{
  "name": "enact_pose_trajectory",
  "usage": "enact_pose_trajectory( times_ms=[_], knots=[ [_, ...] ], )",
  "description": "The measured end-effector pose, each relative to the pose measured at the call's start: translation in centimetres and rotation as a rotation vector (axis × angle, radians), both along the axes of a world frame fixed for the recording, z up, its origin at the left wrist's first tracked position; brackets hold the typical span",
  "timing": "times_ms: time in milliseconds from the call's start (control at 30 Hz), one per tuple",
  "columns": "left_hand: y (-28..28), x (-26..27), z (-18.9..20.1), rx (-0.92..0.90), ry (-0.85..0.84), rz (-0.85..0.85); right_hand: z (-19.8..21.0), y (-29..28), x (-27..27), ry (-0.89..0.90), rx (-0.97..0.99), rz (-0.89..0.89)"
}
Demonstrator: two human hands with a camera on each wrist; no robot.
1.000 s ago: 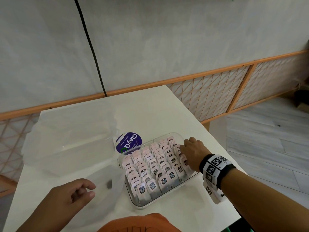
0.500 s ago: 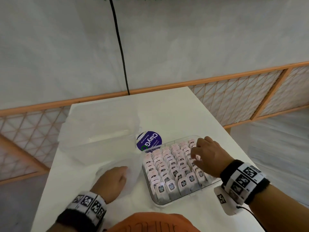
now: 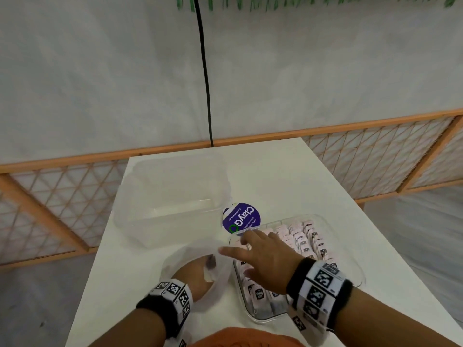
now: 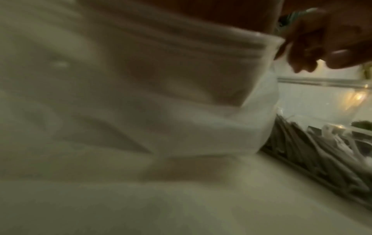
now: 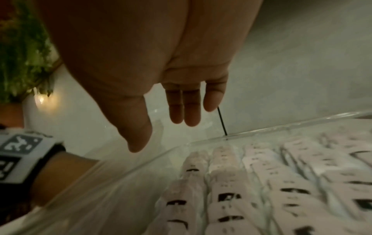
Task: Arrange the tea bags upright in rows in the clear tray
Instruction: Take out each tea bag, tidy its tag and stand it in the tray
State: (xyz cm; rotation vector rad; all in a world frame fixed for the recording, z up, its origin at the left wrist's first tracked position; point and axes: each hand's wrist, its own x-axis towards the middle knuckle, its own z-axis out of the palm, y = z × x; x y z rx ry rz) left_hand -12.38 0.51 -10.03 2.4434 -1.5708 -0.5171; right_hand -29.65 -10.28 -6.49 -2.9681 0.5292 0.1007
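Note:
A clear tray (image 3: 253,318) sits at the front right of the white table, packed with rows of upright pink tea bags (image 3: 305,236). My right hand (image 3: 238,246) hovers over the tray's left side, fingers straight and pointing left, holding nothing. The right wrist view shows those fingers (image 5: 185,111) above the tray rim (image 5: 261,128) and the tea bags (image 5: 225,174). My left hand (image 3: 198,274) is inside a translucent plastic bag (image 3: 220,284) just left of the tray. The bag (image 4: 141,111) veils its fingers, and a small dark item shows near them.
A large clear plastic container (image 3: 170,196) lies behind the bag. A round purple label (image 3: 241,217) stands by the tray's far left corner. The table (image 3: 288,176) ends just right of the tray. A black cable (image 3: 205,71) hangs on the wall behind.
My left hand has gone from beside the bag to inside it. My right hand has swept from the right-hand rows across the tray to its left side.

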Motion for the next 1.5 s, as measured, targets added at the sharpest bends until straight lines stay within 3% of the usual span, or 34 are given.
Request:
enact_pose_trajectory(
  times_ms=[167, 267, 400, 467, 633, 767, 900, 967, 1167, 1300, 1400, 1500],
  knots=[
    [-0.2, 0.8, -1.5, 0.157, 0.085, -0.098, 0.0, -0.1, 2.7, 0.073, -0.143, 0.047],
    [0.1, 1.4, -1.7, 0.117, 0.024, -0.143, 0.3, -0.1, 3.1, 0.103, -0.176, 0.07],
    [1.0, -0.4, 1.4, -0.038, -0.068, -0.239, 0.3, 0.1, 3.0, 0.095, -0.169, 0.048],
    [1.0, -1.1, 2.2, 0.021, -0.019, -0.268, 0.4, 0.3, 2.9, 0.117, -0.169, 0.04],
    [0.7, 0.9, -0.4, 0.072, 0.048, -0.308, 0.4, 0.4, 2.7, 0.06, -0.16, 0.017],
    [1.0, 2.9, 2.5, -0.037, 0.169, -0.265, -0.1, 0.3, 2.2, 0.016, -0.091, -0.035],
    [2.1, 3.8, 6.8, -0.168, 0.396, -0.222, -0.1, 0.4, 2.6, -0.186, -0.081, -0.059],
    [2.6, 3.6, 8.0, -0.172, 0.422, -0.241, 0.5, 0.6, 3.1, -0.213, -0.07, -0.059],
    [4.2, 2.2, 9.7, -0.423, 0.371, -0.225, 1.4, 1.6, 3.5, -0.131, -0.118, -0.057],
    [4.2, 1.4, 10.4, -0.633, 0.615, 0.003, 0.7, 1.8, 3.8, -0.028, -0.115, -0.06],
    [4.1, 2.0, 10.3, -0.634, 0.617, 0.084, 0.9, 2.1, 3.5, 0.066, -0.085, -0.075],
    [4.1, 2.5, 9.6, -0.56, 0.471, 0.032, 1.1, 2.1, 3.0, 0.098, -0.057, -0.099]
  ],
)
